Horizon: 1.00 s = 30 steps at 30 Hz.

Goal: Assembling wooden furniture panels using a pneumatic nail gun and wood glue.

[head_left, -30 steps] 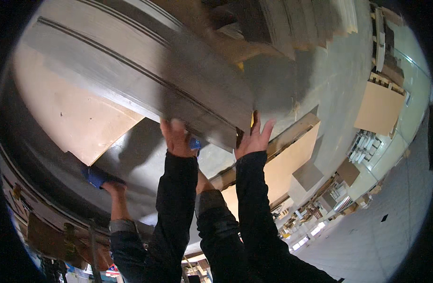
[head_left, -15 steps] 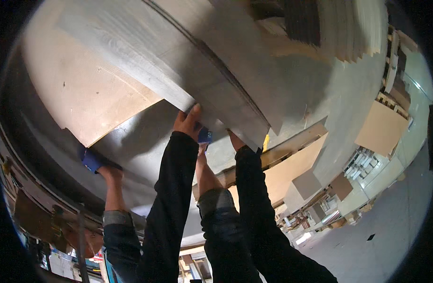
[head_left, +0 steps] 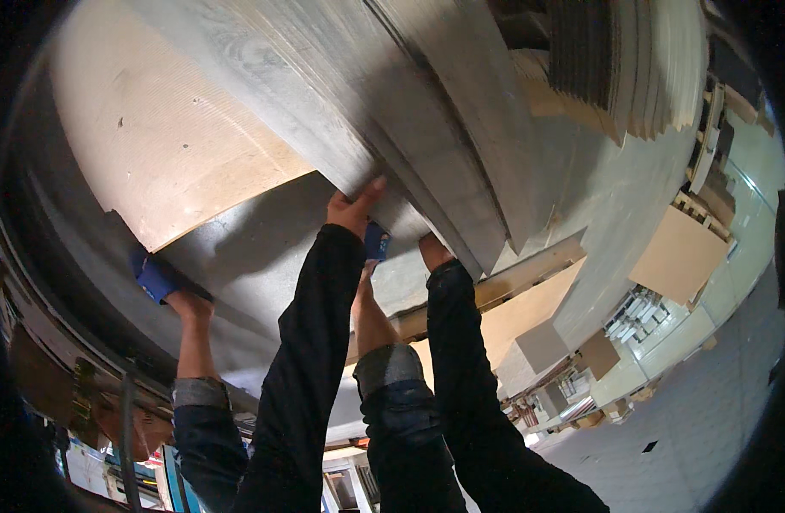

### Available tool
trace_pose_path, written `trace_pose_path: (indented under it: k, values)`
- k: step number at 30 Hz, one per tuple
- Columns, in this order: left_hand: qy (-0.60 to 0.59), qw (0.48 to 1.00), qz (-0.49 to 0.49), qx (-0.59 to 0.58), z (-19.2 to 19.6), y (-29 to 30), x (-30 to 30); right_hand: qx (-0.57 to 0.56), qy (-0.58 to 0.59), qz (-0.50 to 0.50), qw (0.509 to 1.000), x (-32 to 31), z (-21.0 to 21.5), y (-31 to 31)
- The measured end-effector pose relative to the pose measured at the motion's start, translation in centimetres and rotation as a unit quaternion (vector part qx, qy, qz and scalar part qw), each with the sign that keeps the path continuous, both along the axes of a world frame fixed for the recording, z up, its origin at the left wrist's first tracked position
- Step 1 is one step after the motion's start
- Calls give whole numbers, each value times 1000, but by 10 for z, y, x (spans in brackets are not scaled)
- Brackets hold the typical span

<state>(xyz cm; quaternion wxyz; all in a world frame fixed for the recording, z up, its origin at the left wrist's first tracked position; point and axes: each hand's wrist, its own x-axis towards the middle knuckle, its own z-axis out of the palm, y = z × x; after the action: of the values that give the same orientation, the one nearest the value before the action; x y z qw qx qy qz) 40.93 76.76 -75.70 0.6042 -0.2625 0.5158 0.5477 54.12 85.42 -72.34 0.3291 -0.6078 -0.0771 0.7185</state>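
Note:
A stack of long, flat grey-brown sheets, apparently cardboard, slants across the upper middle, its near end by my hands. My left hand is closed on the stack's lower left edge, thumb on top and the other fingers partly hidden. Close to the near right corner, my right hand grips from below, with its fingers out of sight under the sheets. Dark seams run lengthwise between the layers. Left of the stack lies a broad tan sheet, partly covered by it.
Stacked cardboard with fanned edges stands at the far right. A low tan-topped pallet or board lies right of my arms. My feet in blue slippers are on the grey floor. A metal rail runs along the left.
The grey-brown sheets have shifted slightly right relative to my hands, and more layer edges show along their left side. My left hand's thumb now points more to the right.

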Motion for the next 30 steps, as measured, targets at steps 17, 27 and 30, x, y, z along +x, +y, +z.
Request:
trace_pose_path:
  k: [17, 27, 30]
  values:
    - [123, 992, -31, -14, -2, -1, 9, 87, 58, 39, 994, 46, -5, 37]
    - [149, 987, -47, 23, -7, -35, -13, 97, 23, 28, 995, 62, -8, 32]
    - [147, 989, -29, 11, 7, -35, -19, 56, 181, 13, 982, 83, -10, 42]
